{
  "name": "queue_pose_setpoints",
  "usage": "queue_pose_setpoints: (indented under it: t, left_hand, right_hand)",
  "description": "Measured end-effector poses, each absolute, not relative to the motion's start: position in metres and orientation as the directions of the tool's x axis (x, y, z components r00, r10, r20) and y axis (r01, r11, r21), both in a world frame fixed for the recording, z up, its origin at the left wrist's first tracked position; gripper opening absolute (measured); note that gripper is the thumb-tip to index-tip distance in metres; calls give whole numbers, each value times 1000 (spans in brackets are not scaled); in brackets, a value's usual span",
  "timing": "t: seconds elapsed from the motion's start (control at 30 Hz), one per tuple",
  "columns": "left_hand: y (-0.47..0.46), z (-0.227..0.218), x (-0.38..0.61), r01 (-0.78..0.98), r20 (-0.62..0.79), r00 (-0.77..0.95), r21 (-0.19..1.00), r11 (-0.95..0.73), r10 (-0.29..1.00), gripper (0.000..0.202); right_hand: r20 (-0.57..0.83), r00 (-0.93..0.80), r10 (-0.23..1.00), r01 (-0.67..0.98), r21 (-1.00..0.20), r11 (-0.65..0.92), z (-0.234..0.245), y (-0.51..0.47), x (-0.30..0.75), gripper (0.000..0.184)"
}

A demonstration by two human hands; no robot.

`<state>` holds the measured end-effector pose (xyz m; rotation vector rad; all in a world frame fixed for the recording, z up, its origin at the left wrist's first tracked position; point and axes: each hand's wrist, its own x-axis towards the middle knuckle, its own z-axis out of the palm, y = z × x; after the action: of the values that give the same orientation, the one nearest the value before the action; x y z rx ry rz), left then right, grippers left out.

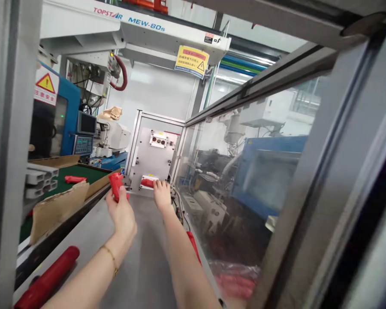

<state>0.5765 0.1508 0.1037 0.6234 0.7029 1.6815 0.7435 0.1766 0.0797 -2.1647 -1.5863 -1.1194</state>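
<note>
My left hand [120,212] is closed round a red hollow plastic part [116,183], held upright just above the grey tabletop, its wider end upward. Farther forward, my right hand [162,195] has its fingers curled at the right end of a second red plastic part [147,183]. That part lies in a white holder [142,177] low on an upright metal plate [143,156]; my fingers hide its right end.
On the grey tabletop [144,249], a long red part [48,277] lies at front left and another red piece [193,245] along the right edge. A cardboard-edged green surface [62,174] at left bears a red part [75,179]. A clear panel [225,193] borders the right side.
</note>
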Motion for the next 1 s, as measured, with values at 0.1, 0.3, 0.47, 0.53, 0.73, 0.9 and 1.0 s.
queue_pose_setpoints:
  t: [0.1, 0.3, 0.47, 0.53, 0.73, 0.9, 1.0]
  left_hand:
    - [186, 99, 599, -592, 115, -280, 761, -266, 953, 19]
    - [232, 106, 629, -321, 387, -342, 809, -493, 857, 25]
    - [251, 119, 643, -10, 618, -316, 757, -653, 720, 26]
    - [257, 128, 649, 117, 719, -249, 687, -717, 649, 28]
    - [274, 180, 669, 368, 945, 34, 291, -883, 326, 28]
    - [292, 223, 685, 453, 970, 200, 33, -891, 138, 24]
    - [303, 235, 697, 506, 956, 269, -40, -861, 114, 21]
  right_hand:
    - [658, 102, 746, 866, 310, -393, 71, 195, 754, 27]
    - [653, 83, 753, 832, 371, -413, 61, 216, 771, 27]
    - [687, 143, 712, 801, 342, -491, 56, 220, 775, 26]
    - [694, 153, 704, 795, 336, -504, 57, 221, 775, 20]
    - [696, 181, 695, 793, 314, -521, 62, 227, 770, 12]
    - [697, 207, 686, 803, 280, -526, 64, 229, 766, 12]
    - [699, 208, 684, 815, 263, -517, 65, 229, 766, 12]
